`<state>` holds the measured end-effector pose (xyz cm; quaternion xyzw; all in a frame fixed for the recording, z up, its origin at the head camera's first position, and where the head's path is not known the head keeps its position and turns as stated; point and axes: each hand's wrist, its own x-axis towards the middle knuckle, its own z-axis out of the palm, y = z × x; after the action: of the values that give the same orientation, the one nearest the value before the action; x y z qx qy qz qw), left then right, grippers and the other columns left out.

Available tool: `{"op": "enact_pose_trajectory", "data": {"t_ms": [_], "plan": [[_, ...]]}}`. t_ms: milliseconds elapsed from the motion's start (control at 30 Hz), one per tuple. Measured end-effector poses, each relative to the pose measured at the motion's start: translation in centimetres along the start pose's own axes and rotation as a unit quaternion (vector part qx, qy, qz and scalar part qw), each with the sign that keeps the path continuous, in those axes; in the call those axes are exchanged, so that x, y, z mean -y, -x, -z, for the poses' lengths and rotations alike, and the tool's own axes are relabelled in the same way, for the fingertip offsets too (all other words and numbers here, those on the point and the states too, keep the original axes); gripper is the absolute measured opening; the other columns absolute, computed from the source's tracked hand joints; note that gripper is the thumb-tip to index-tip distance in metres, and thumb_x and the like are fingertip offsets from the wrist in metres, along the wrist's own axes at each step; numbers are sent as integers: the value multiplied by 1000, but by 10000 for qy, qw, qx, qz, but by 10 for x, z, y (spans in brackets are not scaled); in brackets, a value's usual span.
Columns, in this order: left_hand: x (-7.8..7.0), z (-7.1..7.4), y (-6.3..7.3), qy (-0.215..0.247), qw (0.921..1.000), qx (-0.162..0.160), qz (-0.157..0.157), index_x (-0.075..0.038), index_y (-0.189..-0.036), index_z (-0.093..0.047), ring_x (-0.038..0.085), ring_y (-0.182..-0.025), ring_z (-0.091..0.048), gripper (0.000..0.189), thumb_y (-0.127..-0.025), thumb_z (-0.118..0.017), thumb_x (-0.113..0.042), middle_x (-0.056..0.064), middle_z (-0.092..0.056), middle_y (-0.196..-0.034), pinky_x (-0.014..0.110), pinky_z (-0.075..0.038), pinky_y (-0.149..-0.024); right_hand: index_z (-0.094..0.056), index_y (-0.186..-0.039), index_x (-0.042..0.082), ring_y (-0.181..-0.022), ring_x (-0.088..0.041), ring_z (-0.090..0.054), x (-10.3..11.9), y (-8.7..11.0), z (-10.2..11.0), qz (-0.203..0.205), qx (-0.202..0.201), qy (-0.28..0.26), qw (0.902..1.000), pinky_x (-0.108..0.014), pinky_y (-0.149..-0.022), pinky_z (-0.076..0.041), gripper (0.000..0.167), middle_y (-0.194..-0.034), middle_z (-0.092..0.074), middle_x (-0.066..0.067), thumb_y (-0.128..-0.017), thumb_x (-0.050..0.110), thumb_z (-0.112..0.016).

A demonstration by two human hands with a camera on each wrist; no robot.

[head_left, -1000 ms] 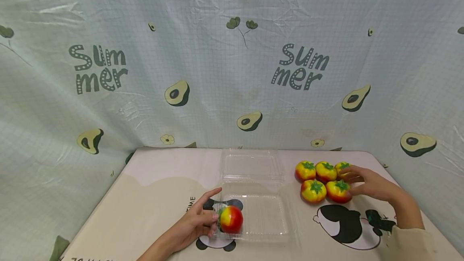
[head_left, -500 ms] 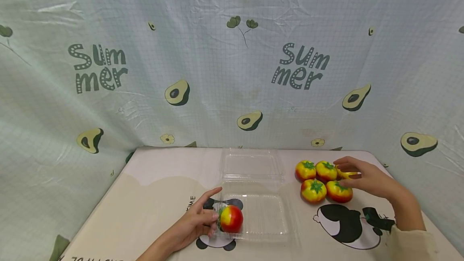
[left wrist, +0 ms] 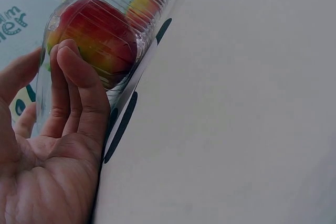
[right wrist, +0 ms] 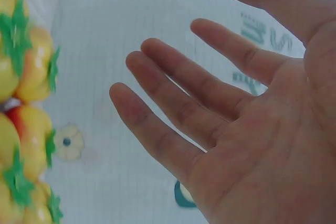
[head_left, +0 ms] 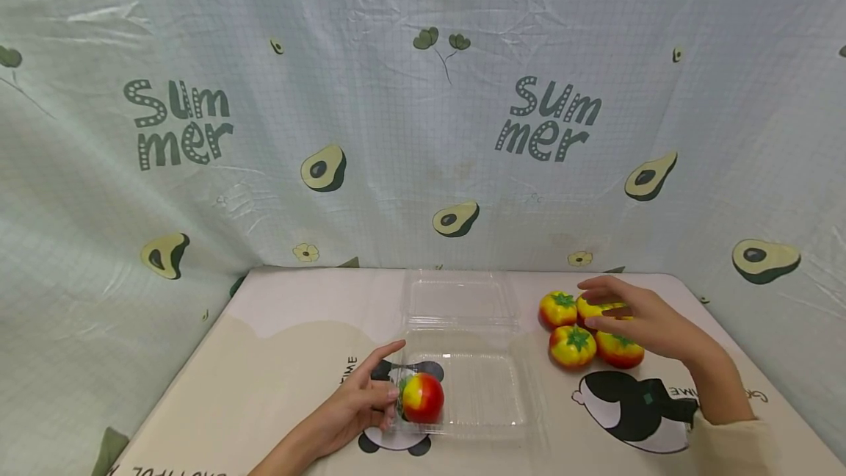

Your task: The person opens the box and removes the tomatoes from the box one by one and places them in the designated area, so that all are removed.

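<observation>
On the table lies a clear plastic clamshell container [head_left: 485, 388], its lid folded back behind it. Inside, at the left end, a red-and-yellow tomato [head_left: 423, 398] lies on its side. My left hand [head_left: 353, 406] grips the container's left side, index finger stretched along the edge; the left wrist view shows fingertips against the clear wall [left wrist: 44, 98] near the tomato. At the right, several similar tomatoes [head_left: 572, 347] with green leafy tops stand in a cluster. Over its back right part hovers my right hand [head_left: 651, 318], fingers loosely spread, palm bare in the right wrist view.
The table [head_left: 284, 366] has a pale cover with printed cartoon animals and lettering. Behind it and at both sides hangs a curtain [head_left: 383, 131] printed with avocados and words. The open lid [head_left: 459, 300] reaches almost to the table's back edge.
My right hand has risen and drifted left, from the cluster's right side to above its back tomatoes, holding nothing. The left hand, container and tomato inside have stayed put.
</observation>
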<state>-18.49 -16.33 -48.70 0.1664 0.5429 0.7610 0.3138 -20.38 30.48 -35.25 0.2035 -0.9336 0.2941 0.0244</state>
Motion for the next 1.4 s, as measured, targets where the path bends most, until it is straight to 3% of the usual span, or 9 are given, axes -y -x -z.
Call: {"op": "enact_pose_trajectory", "data": {"t_ms": [400,633,767,867,1167,1400], "plan": [[0,0,-1,-23,9999,-87,82,-30,-165,-13,11,-67,-61,76,-104,-53,-8,-3,-64,-77,21,-56,-71,-56,-139,13,-120,-33,-67,32,-13,-25,385,79,-324,9987,-39,-93,-61,48,-130,-70,-10,-97,32,-71],[-1,-1,-1,4,9999,-87,104,-29,-165,-11,11,-67,-61,77,-104,-53,-7,-4,-64,-76,21,-56,-71,-56,-140,12,-121,-30,-67,54,-19,-36,614,310,-480,9965,-47,-97,-59,48,-133,-68,-10,-99,33,-69],[-1,-1,-1,29,9999,-62,100,-28,-166,-9,11,-68,-61,78,-104,-53,-7,-4,-64,-76,21,-56,-70,-57,-139,11,-117,-26,-68,65,-22,-47,853,437,-535,9940,-39,-94,-60,46,-130,-69,-9,-99,33,-68],[-1,-1,-1,38,9999,-66,106,-28,-166,-9,11,-68,-61,79,-104,-54,-8,-4,-64,-77,21,-56,-70,-57,-138,13,-117,-26,-68,73,-24,-57,831,679,-678,9919,-33,-92,-60,46,-130,-68,-8,-99,35,-68],[-1,-2,-1,15,9999,-109,106,-30,-164,-13,11,-67,-60,77,-104,-55,-10,-4,-64,-77,21,-56,-70,-58,-138,15,-121,-28,-64,103,-39,-83,683,1580,-707,9825,-43,-94,-60,49,-133,-66,-7,-98,41,-68],[-2,-2,-1,48,9998,-120,130,-28,-165,-12,10,-69,-61,77,-104,-55,-9,-5,-65,-78,21,-56,-71,-60,-135,17,-116,-25,-67,123,-53,-98,667,2135,-608,9728,-36,-91,-61,46,-129,-68,-4,-96,39,-71]]}}
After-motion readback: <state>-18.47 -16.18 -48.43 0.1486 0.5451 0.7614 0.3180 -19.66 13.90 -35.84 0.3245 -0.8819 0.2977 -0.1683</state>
